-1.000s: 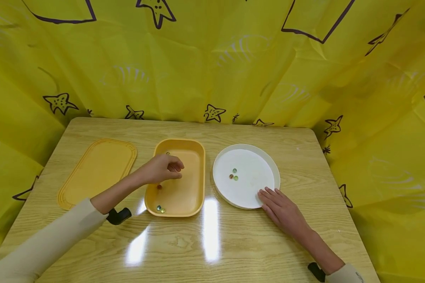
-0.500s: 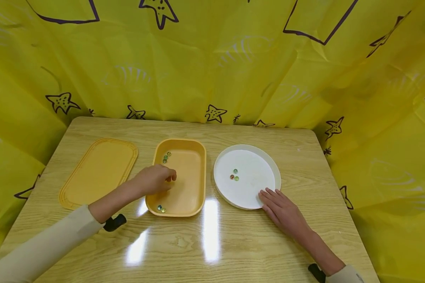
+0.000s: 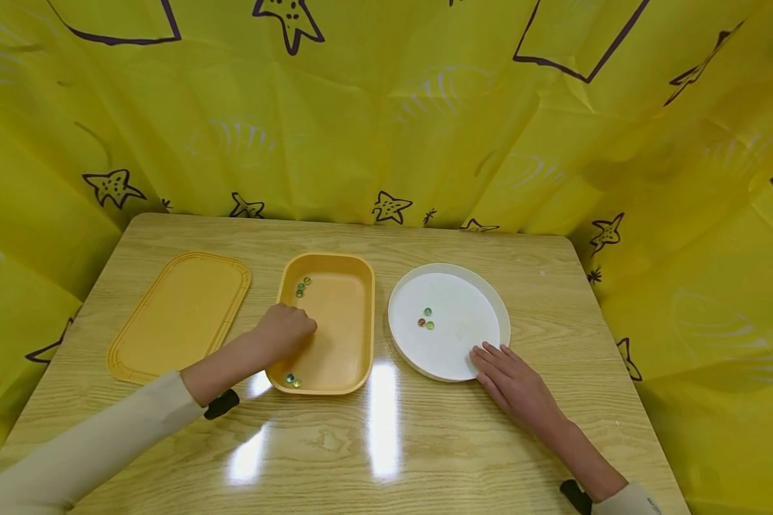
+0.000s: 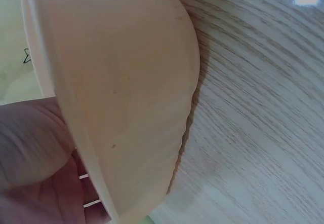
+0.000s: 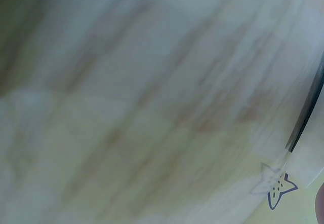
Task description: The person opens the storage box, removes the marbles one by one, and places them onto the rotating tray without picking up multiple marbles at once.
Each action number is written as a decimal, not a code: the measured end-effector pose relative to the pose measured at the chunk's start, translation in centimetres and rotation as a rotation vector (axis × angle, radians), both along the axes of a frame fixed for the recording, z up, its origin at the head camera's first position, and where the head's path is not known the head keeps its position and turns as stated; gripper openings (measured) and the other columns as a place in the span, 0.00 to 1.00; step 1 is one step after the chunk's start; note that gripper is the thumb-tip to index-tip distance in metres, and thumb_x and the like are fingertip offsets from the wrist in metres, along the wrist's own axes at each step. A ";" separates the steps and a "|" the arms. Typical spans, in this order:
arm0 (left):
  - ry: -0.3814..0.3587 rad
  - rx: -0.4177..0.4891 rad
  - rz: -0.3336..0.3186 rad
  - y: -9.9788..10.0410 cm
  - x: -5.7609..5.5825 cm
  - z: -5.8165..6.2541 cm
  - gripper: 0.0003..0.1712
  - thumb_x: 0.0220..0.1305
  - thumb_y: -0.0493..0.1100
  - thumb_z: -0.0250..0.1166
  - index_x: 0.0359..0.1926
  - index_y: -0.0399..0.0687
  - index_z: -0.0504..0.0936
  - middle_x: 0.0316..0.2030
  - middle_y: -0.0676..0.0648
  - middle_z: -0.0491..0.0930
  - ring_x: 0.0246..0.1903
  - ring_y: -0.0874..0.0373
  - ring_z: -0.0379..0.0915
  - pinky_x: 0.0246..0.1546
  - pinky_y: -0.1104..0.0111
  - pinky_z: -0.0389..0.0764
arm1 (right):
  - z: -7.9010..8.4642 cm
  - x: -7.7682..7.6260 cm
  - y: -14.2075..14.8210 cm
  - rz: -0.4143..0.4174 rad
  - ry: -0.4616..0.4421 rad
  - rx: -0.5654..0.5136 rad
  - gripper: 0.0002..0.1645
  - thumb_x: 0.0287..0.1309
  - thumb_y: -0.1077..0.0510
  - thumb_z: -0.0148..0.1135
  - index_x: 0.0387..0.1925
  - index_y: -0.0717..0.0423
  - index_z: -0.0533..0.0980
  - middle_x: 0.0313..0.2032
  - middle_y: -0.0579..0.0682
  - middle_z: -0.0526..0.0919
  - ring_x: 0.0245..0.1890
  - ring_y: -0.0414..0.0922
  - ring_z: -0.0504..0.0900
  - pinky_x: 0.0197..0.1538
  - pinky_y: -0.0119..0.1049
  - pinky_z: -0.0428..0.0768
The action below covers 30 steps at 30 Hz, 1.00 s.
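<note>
My left hand [image 3: 285, 330] reaches down into the orange rectangular tub [image 3: 344, 343], its fingertips hidden beneath the knuckles. In the left wrist view the tub's outer wall [image 4: 126, 82] covers part of the hand [image 4: 35, 158]; I cannot tell whether it holds anything. Several glass marbles lie in the tub: a green marble [image 3: 300, 286] among the far-left group, and a blue marble [image 3: 290, 378] beside a yellow-green marble [image 3: 298, 383] near the front. My right hand [image 3: 515, 383] rests with straight fingers on the near-right rim of the white round tray [image 3: 464, 307].
Inside the white tray sit a green marble [image 3: 428, 312], a reddish-brown marble [image 3: 421, 322] and a yellow-green marble [image 3: 430, 325]. A flat orange lid [image 3: 180, 315] lies left of the tub on the wooden table [image 3: 335, 450]. A yellow curtain [image 3: 361, 107] hangs behind.
My left hand has moved back left and lowered in the tub, over where a reddish-brown marble showed earlier. Green marbles at the far left came into sight. The right hand has stayed still.
</note>
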<state>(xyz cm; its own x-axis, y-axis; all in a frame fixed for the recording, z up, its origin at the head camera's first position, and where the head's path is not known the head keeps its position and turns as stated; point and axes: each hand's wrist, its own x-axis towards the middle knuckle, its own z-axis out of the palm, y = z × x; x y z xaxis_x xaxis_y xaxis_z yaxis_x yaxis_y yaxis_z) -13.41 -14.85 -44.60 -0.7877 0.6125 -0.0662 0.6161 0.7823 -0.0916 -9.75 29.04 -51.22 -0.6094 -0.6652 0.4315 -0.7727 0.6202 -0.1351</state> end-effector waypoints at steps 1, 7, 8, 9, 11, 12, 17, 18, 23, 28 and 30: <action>0.007 -0.017 0.001 0.0 0.0 -0.1 0.14 0.58 0.30 0.67 0.20 0.47 0.77 0.18 0.47 0.76 0.18 0.55 0.71 0.20 0.64 0.72 | 0.0 0.0 0.0 -0.001 -0.001 -0.001 0.27 0.78 0.48 0.46 0.63 0.64 0.75 0.60 0.56 0.79 0.62 0.55 0.75 0.66 0.52 0.65; 0.032 -0.076 -0.006 0.3 0.0 -0.4 0.12 0.58 0.31 0.70 0.21 0.46 0.79 0.21 0.45 0.78 0.21 0.53 0.75 0.23 0.64 0.73 | 0.0 0.0 -0.1 -0.002 -0.003 -0.008 0.27 0.78 0.48 0.46 0.63 0.64 0.75 0.60 0.56 0.79 0.62 0.55 0.75 0.65 0.53 0.66; 0.029 -0.077 -0.005 0.4 0.0 -0.4 0.12 0.58 0.31 0.70 0.22 0.46 0.79 0.21 0.45 0.79 0.21 0.53 0.75 0.23 0.64 0.73 | 0.0 0.0 0.0 -0.002 -0.003 -0.009 0.27 0.77 0.49 0.48 0.63 0.64 0.75 0.60 0.56 0.79 0.62 0.55 0.75 0.65 0.53 0.66; 0.025 -0.076 -0.005 0.4 0.0 -0.3 0.12 0.58 0.31 0.69 0.22 0.45 0.79 0.22 0.45 0.79 0.21 0.53 0.75 0.24 0.64 0.73 | -0.1 0.0 0.0 -0.002 -0.004 -0.010 0.26 0.76 0.50 0.50 0.63 0.64 0.75 0.60 0.56 0.79 0.62 0.55 0.75 0.65 0.53 0.66; 0.002 -0.061 -0.001 0.4 -0.1 -0.3 0.12 0.58 0.30 0.69 0.22 0.45 0.78 0.22 0.45 0.79 0.22 0.52 0.75 0.24 0.64 0.73 | -0.1 0.0 0.0 -0.002 -0.003 -0.009 0.25 0.75 0.51 0.52 0.63 0.64 0.75 0.60 0.56 0.79 0.62 0.55 0.75 0.65 0.53 0.66; -0.009 -0.047 -0.003 0.4 -0.2 -0.2 0.12 0.58 0.30 0.68 0.22 0.45 0.78 0.22 0.45 0.78 0.22 0.52 0.75 0.24 0.63 0.74 | -0.1 0.0 0.0 -0.002 -0.002 -0.009 0.25 0.74 0.51 0.53 0.63 0.64 0.75 0.60 0.56 0.79 0.62 0.55 0.75 0.65 0.53 0.66; -0.209 0.172 0.005 0.2 -1.0 0.4 0.15 0.58 0.24 0.63 0.21 0.44 0.77 0.19 0.51 0.70 0.20 0.58 0.64 0.21 0.67 0.68 | -0.2 0.0 0.1 -0.010 -0.010 0.008 0.26 0.74 0.51 0.53 0.63 0.64 0.75 0.60 0.56 0.79 0.63 0.54 0.74 0.67 0.50 0.64; -0.254 0.230 -0.004 0.1 -1.2 0.5 0.15 0.58 0.23 0.64 0.21 0.44 0.78 0.19 0.52 0.69 0.21 0.59 0.61 0.22 0.68 0.66 | -0.2 0.0 0.1 -0.013 -0.016 0.013 0.26 0.74 0.51 0.53 0.63 0.64 0.75 0.60 0.56 0.79 0.63 0.54 0.74 0.68 0.50 0.64; -0.413 0.445 -0.041 0.3 -2.4 1.4 0.08 0.58 0.24 0.66 0.27 0.36 0.85 0.22 0.50 0.76 0.24 0.61 0.64 0.27 0.70 0.69 | -0.1 0.0 0.2 -0.023 -0.031 0.034 0.27 0.75 0.49 0.50 0.62 0.64 0.75 0.60 0.56 0.79 0.63 0.53 0.74 0.67 0.51 0.64; -0.399 0.538 -0.059 0.9 -3.0 2.2 0.06 0.60 0.27 0.67 0.39 0.33 0.88 0.34 0.44 0.86 0.33 0.57 0.79 0.38 0.64 0.81 | -0.1 0.0 0.1 -0.021 -0.022 0.029 0.30 0.78 0.46 0.43 0.62 0.64 0.76 0.60 0.57 0.79 0.63 0.54 0.74 0.68 0.49 0.63; -0.380 0.569 -0.053 1.4 -3.2 2.5 0.06 0.61 0.28 0.67 0.39 0.34 0.88 0.35 0.45 0.86 0.33 0.56 0.80 0.38 0.64 0.82 | 0.0 0.0 0.0 -0.016 -0.012 0.018 0.29 0.78 0.46 0.44 0.62 0.65 0.76 0.59 0.57 0.79 0.62 0.54 0.75 0.67 0.50 0.64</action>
